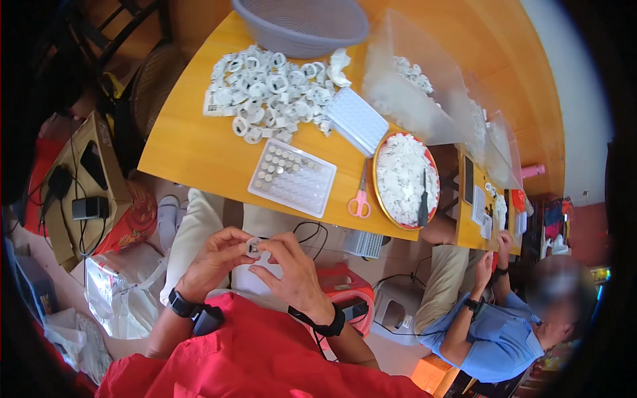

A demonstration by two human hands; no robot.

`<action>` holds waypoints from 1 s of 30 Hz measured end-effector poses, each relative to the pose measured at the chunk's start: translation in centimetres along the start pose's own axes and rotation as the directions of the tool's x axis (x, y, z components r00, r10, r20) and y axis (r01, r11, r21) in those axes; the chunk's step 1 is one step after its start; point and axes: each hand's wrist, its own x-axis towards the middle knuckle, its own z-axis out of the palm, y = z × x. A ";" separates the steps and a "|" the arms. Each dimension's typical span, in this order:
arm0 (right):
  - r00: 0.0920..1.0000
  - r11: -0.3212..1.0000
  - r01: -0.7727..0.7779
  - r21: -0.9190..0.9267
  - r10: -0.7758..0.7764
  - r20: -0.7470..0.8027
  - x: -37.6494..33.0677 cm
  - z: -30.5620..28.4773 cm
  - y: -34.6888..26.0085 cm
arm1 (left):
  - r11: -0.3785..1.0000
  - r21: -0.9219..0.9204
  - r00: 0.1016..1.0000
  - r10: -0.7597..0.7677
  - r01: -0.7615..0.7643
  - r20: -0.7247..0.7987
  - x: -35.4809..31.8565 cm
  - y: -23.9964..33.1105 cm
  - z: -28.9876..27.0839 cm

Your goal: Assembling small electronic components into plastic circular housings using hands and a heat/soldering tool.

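Note:
A small white round plastic part (pixel 253 248) with a dark spot in it is held up in front of my lap. My left hand (pixel 222 257) pinches its left side between thumb and fingers. On its right side the curled fingers of my right hand (pixel 290 266) grip it, with the thumb lower down. Beyond my hands, at the table's near edge, lies a clear tray (pixel 302 192) with round silvery pieces in some of its wells. A large heap of similar white ring parts (pixel 265 89) spreads behind that tray.
Pink-handled scissors (pixel 359 204) lie beside a round red-rimmed tray (pixel 377 189) of small white pieces, with a dark-handled tool (pixel 423 209) on it. Stacked white trays (pixel 358 119), a grey basin (pixel 302 30) and translucent bins (pixel 415 79) stand farther back. A co-worker in blue (pixel 494 341) sits at right.

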 end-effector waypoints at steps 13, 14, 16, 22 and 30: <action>0.754 0.799 -0.426 -0.424 0.055 -0.655 0.2 -20.3 9.8 | 0.997 -0.048 0.998 0.054 -0.056 -0.037 -1.2 1.2 -1.8; 0.775 0.779 -0.438 -0.449 0.075 -0.627 0.3 -20.9 9.9 | 0.997 -0.041 0.997 0.057 -0.059 -0.048 -1.2 1.2 -1.9; 0.796 0.759 -0.447 -0.473 0.096 -0.598 0.6 -21.1 9.8 | 0.997 -0.048 0.996 0.064 -0.067 -0.058 -1.3 1.2 -2.1; 0.840 0.673 -0.457 -0.581 0.113 -0.530 0.6 -19.6 11.1 | 0.997 -0.038 0.996 0.058 -0.060 -0.061 -1.3 1.2 -1.9; 0.798 0.737 -0.515 -0.439 0.225 -0.559 0.8 -18.3 10.2 | 0.998 -0.029 0.997 0.055 -0.057 -0.058 -1.5 0.7 -1.7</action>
